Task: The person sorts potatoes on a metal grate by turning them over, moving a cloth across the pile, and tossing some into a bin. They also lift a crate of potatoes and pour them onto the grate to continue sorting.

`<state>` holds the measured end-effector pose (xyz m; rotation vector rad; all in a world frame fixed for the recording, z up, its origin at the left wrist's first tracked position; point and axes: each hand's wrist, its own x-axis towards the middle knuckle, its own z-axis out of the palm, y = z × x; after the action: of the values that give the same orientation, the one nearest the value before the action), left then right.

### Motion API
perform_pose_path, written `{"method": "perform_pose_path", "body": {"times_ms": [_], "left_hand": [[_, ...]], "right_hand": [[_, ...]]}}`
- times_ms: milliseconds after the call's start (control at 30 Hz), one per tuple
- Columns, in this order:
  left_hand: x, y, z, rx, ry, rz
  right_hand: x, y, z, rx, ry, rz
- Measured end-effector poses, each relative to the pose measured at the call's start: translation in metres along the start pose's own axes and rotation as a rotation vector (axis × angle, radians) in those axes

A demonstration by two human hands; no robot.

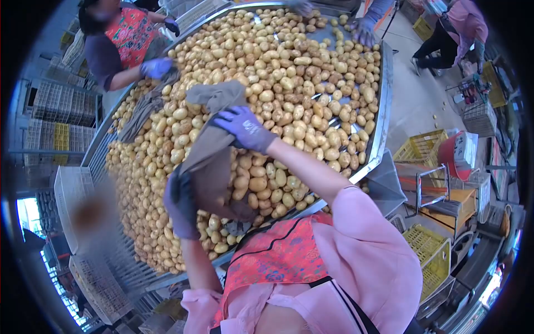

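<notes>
My right hand, in a purple glove, has its fingers closed on the upper part of a grey-brown cloth. Lower and to the left, my left hand, gloved in purple with a dark palm, grips the side of the same cloth. The fabric hangs in folds between both hands, its far end lying on the potatoes. These potatoes are piled over a large metal sorting table and surround both hands. Some left fingertips are hidden by the cloth and glove.
Across the table a co-worker's gloved hand is at another grey cloth. More gloved hands, one of them a co-worker's hand, reach in at the far edge. Yellow crates and a red bucket stand right.
</notes>
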<state>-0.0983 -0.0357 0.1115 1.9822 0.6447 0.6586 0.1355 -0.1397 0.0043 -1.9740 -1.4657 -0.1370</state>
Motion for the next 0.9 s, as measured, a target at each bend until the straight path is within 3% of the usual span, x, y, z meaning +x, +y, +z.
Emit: {"method": "perform_pose_path", "body": {"times_ms": [100,167,233,333,367,433,500,533,567,633,667,700,733,767,833,900], "left_hand": [[0.021,0.023,-0.033,0.08,0.076,0.044],[0.046,0.027,-0.054,0.064,0.076,0.211],[0.085,0.056,-0.062,0.524,0.079,0.357],[0.126,0.097,-0.038,0.306,0.182,0.426],[0.129,0.144,-0.019,0.426,0.202,0.439],[0.155,0.15,-0.001,0.188,-0.07,0.563],[0.176,0.134,0.036,0.43,-0.235,0.753],[0.187,0.112,0.064,0.552,-0.268,0.846],[0.187,0.088,0.092,0.676,-0.302,0.935],[0.14,0.068,0.12,1.158,-0.591,0.6],[0.114,0.031,0.118,1.225,-0.604,0.67],[0.088,0.035,0.121,1.234,-0.801,0.344],[0.065,0.014,0.12,1.303,-0.884,0.362],[0.034,0.013,0.12,1.334,-0.737,0.416],[0.018,-0.001,0.12,1.329,-0.681,0.474],[0.012,-0.012,0.112,1.146,-0.593,0.572]], "right_hand": [[0.035,0.01,0.001,0.048,-0.002,-0.092],[0.056,0.014,-0.022,0.288,0.074,-0.233],[0.066,0.006,-0.092,0.823,-0.069,0.088],[0.049,0.026,-0.162,0.594,0.216,-0.125],[0.033,0.026,-0.191,0.569,0.256,-0.086],[-0.007,0.021,-0.238,0.525,0.245,0.083],[-0.057,0.037,-0.254,0.648,0.336,0.264],[-0.078,0.042,-0.265,0.732,0.254,0.475],[-0.101,0.047,-0.253,0.656,0.335,0.555],[-0.176,0.098,-0.216,-0.022,0.289,0.592],[-0.208,0.102,-0.21,-0.137,0.177,0.663],[-0.229,0.099,-0.201,-0.187,0.039,0.872],[-0.248,0.095,-0.191,-0.241,0.057,0.822],[-0.273,0.108,-0.174,-0.258,0.111,0.812],[-0.281,0.123,-0.167,0.133,0.283,1.051],[-0.263,0.14,-0.173,0.129,0.472,1.098]]}}
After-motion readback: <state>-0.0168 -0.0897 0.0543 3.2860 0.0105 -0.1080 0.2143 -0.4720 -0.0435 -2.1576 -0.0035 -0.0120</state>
